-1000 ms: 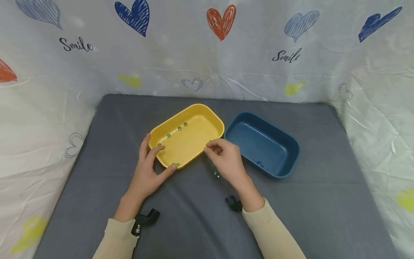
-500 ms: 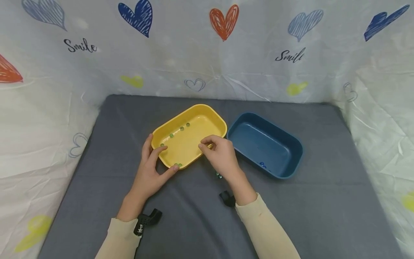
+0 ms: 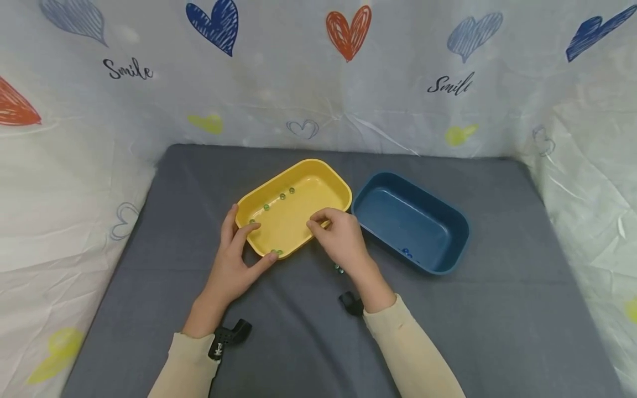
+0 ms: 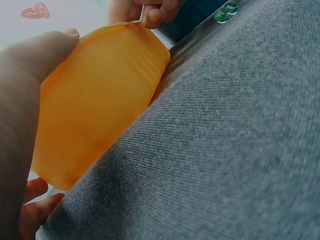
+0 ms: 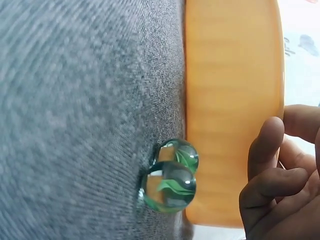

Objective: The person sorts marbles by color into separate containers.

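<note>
The yellow plastic box point(image 3: 278, 220) stands on the grey cloth, with several green marbles point(image 3: 282, 196) inside along its back and front-left walls. My left hand point(image 3: 234, 265) grips its left end, thumb at the front rim and fingers around the far side. My right hand point(image 3: 339, 235) is at the box's front-right rim, thumb and index tips close together over the inside. Its other fingers point(image 5: 272, 185) curl beside the outer wall. I cannot tell whether the tips pinch a marble. Two green-streaked marbles point(image 5: 170, 186) lie on the cloth just below this hand.
A dark blue box point(image 3: 410, 221) stands right beside the yellow one, with blue marbles point(image 3: 407, 252) at its front wall. Grey cloth point(image 3: 298, 342) covers the table. A white curtain point(image 3: 269, 72) printed with hearts hangs behind and at both sides.
My right hand has moved slightly left, from the yellow box's front rim to over its inside, then stayed there. The left hand keeps its hold; the whole view has shifted a little.
</note>
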Tool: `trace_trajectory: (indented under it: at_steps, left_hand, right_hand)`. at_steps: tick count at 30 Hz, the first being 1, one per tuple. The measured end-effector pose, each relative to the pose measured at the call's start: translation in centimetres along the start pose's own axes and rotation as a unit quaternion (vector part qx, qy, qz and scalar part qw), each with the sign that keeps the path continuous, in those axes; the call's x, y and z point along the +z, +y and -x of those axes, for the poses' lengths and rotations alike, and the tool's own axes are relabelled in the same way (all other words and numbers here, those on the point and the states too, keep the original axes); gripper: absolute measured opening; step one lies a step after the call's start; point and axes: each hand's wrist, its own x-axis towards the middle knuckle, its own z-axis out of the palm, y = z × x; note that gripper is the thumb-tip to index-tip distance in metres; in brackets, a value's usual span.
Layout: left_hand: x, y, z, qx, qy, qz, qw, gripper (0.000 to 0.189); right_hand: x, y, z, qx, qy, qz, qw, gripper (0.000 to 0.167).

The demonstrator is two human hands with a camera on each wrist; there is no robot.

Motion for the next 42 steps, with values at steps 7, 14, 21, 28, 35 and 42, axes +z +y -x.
trace_trajectory:
  at_steps: [7,14,21,28,35,42]
  left_hand:
    - [0.15,0.10,-0.02,0.001,-0.002,0.003,1.0000,0.077]
    - [0.14,0.02,-0.04,0.004,0.002,0.006,1.0000,0.077]
    - [0.18,-0.23,-0.07,0.000,0.000,0.000,1.0000,0.077]
    - [0.18,-0.14,0.08,0.000,-0.001,-0.001,1.0000,0.076]
    - [0.10,0.01,0.06,0.000,0.000,0.000,1.0000,0.076]
    - [0.13,-0.08,0.09,0.007,0.003,0.004,1.0000,0.076]
  right_hand:
    - [-0.16,0.12,0.10,0.010,-0.008,0.003,0.9999,0.010]
    - [-0.22,0.23,-0.07,0.002,-0.011,0.002,0.9999,0.010]
    - [-0.26,0.14,-0.01,0.001,-0.012,0.002,0.9999,0.010]
    - [-0.33,-0.01,0.23,-0.001,-0.016,0.000,0.9999,0.010]
    - [-0.29,0.00,0.31,-0.004,-0.016,0.006,0.9999,0.009]
    - [-0.24,-0.06,0.37,-0.004,-0.017,0.004,0.9998,0.010]
